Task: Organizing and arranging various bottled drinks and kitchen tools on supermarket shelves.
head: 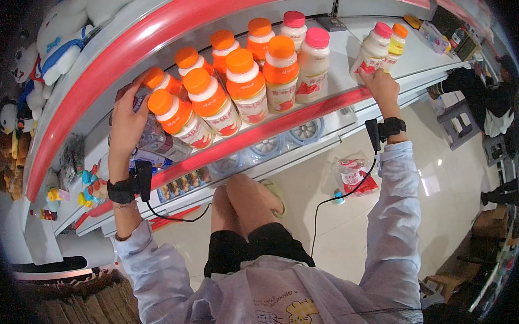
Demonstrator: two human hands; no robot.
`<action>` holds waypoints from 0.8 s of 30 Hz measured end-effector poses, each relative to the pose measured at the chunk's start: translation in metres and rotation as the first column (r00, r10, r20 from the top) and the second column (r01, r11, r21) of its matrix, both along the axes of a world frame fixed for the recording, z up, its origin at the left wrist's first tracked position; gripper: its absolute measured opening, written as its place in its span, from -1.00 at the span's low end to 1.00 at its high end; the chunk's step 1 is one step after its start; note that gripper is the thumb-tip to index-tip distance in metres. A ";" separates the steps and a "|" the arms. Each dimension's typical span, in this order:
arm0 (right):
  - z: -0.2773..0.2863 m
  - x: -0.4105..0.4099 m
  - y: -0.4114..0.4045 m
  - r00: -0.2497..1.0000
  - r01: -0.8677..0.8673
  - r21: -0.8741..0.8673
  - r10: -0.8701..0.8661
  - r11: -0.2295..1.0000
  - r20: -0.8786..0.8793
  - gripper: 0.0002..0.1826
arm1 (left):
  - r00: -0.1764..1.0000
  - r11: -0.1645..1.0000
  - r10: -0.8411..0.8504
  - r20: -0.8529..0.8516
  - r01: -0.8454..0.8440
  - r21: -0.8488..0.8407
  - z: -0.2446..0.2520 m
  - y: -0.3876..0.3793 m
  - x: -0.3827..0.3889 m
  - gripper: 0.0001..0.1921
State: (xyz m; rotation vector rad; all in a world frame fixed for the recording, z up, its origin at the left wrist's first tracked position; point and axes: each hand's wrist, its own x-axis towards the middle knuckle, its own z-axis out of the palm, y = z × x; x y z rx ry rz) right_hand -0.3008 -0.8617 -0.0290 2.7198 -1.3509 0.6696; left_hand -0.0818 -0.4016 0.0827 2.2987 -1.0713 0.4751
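Note:
My left hand (129,117) reaches up at the left end of two rows of orange-capped plastic drink bottles. Its fingers are beside the back-left orange-capped bottle (170,87), its thumb near the front-left orange-capped bottle (187,126). Whether it grips anything is hidden. Dark purple bottles (154,135) lie partly behind this hand. At the right, my right hand (381,87) is closed around the lower part of a white pink-capped bottle (372,47). A yellow bottle with an orange cap (396,44) stands just behind it. Two more pink-capped bottles (314,69) (294,31) stand at the rows' right end.
A red shelf lip (287,120) runs along the front. Blue-rimmed round containers (266,147) sit on the shelf below. A red and clear plastic package (356,175) lies on the tiled floor. Plush toys (58,44) line the left. Wrist-device cables (327,199) hang down.

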 end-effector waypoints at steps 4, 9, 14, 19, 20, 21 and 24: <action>-0.006 0.000 0.003 0.998 0.033 -0.024 -0.034 0.999 -0.044 -0.40 | 0.999 1.000 0.016 0.030 -0.016 0.013 0.000 0.000 0.001 -0.59; -0.034 0.002 0.003 0.988 -0.127 -0.028 0.124 0.992 -0.095 -0.57 | 1.000 0.999 -0.010 0.004 0.010 0.030 0.008 -0.008 -0.010 -0.58; 0.015 0.019 0.073 0.735 -0.658 0.217 0.553 0.721 0.392 -0.65 | 1.000 0.999 0.022 -0.016 -0.021 0.042 0.007 -0.007 -0.010 -0.56; 0.007 0.031 0.085 0.590 -0.805 0.259 0.672 0.534 0.448 -0.38 | 1.000 0.999 0.018 -0.025 -0.018 0.034 0.009 -0.006 -0.011 -0.57; 0.008 0.031 0.090 0.568 -0.816 0.248 0.648 0.521 0.507 -0.35 | 1.000 0.999 0.018 -0.019 -0.018 0.035 0.008 -0.005 -0.010 -0.57; 0.010 0.031 0.095 0.546 -0.826 0.236 0.620 0.512 0.564 -0.32 | 1.000 0.999 0.019 -0.018 -0.018 0.036 0.007 -0.004 -0.008 -0.57; -0.001 0.040 0.099 0.537 -0.797 0.088 0.633 0.598 0.558 -0.33 | 0.999 1.000 0.014 0.028 -0.015 0.021 0.000 0.001 0.001 -0.58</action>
